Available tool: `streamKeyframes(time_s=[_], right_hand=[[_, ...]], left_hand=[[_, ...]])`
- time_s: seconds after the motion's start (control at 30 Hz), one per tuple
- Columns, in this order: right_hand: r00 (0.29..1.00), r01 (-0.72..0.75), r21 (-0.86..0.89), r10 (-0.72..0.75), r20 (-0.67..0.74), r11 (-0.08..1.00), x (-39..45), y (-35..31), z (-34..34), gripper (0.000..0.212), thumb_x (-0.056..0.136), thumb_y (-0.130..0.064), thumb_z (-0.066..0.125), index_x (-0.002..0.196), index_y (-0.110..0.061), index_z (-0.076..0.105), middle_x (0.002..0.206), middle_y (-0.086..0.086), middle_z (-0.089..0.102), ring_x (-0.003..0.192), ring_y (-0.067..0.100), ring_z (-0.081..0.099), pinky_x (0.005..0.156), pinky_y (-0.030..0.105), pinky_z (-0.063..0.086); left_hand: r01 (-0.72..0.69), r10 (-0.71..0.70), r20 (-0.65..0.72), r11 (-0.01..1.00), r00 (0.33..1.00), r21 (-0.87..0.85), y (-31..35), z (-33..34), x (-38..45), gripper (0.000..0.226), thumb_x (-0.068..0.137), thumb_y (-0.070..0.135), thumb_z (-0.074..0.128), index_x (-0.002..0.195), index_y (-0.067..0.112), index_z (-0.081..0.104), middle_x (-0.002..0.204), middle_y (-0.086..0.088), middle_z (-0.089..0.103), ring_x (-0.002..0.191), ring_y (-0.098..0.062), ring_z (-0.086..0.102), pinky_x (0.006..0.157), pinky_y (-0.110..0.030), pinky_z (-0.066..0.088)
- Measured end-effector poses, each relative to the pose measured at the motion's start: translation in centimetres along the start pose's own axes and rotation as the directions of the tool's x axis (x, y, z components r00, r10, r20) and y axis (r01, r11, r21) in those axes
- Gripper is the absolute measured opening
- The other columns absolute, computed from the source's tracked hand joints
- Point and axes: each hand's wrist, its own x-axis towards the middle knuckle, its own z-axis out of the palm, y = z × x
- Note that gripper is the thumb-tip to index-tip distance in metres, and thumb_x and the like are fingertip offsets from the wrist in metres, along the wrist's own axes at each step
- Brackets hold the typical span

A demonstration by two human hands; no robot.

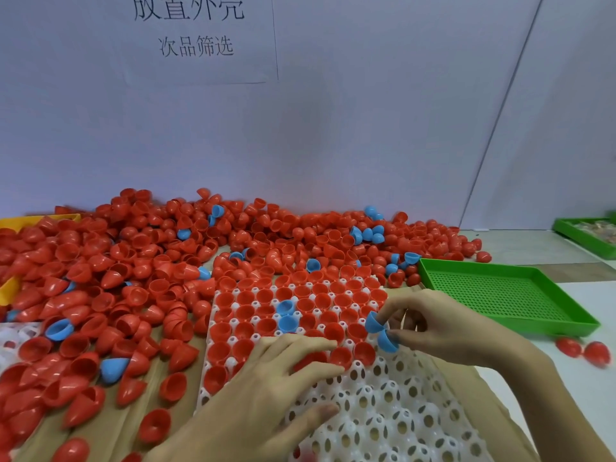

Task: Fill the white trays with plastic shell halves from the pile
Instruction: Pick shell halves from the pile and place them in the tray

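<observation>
Right hand (430, 323) pinches two blue shells (380, 330) just above the white tray (383, 411)'s empty cups; left hand (266, 378) rests flat, open, nearer them.

Two hands in view: left hand (266, 371); right hand (433, 323); right hand holds two blue shells (380, 330); two more blue shells (286, 315) sit in the white tray (383, 411); second white tray (16, 335) at left edge; two green trays, near (506, 295) and far (583, 233); red shells (133, 261) too many to count.
</observation>
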Motion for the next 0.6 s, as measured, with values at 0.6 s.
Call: streamKeyframes(time_s=[0.6], right_hand=[[1.0,0.021,-0.009,-0.021,-0.002,1.0,-0.1,-0.2,-0.3,0.013,0.093,-0.032,0.078,0.096,-0.044,0.074,0.096,-0.028,0.069,0.086,0.002,0.067,0.071,0.018,0.055]], left_hand=[[-0.048,0.06,-0.08,0.99,0.995,0.135,-1.3,-2.5,0.1,0.028,0.101,0.042,0.057,0.097,0.028,0.082,0.105,0.02,0.073,0.101,0.005,0.066,0.087,-0.021,0.056]])
